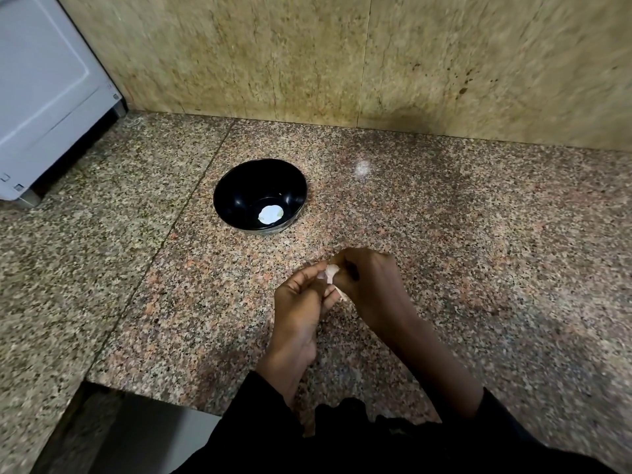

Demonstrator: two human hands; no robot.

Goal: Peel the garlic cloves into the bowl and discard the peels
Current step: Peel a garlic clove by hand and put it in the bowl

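1. Nearest the camera, two dark sleeves (pixel 376 436) are coming up from the bottom edge, the forearms meeting over the speckled granite table (pixel 478 268).
2. The left hand (pixel 301 302) is curling its fingers (pixel 309 273) in, pinching at the garlic clove (pixel 331 270) from the left side.
3. The right hand (pixel 369 278) is closing over the clove from the right, its fingers bent and gripping; exactly where its fingertips are sitting is hidden behind the knuckles.
4. The clove is being held between both hands, clear of the table, with a pale strip of papery peel (pixel 341 295) trailing down below it.
5. By my reckoning this clove is small, light and firm, while its skin is thin, dry and quick to tear, so a pinch at the loose edge of the peel looks the better hold, with the other hand steadying the body of the clove.
6. Further off, the black bowl (pixel 239 186) is standing well apart from the hands, with one pale peeled piece (pixel 271 214) lying at its bottom.
7. Beyond that, the stone wall (pixel 307 53) is rising at the back, and a white appliance (pixel 44 90) is sitting at the far left.
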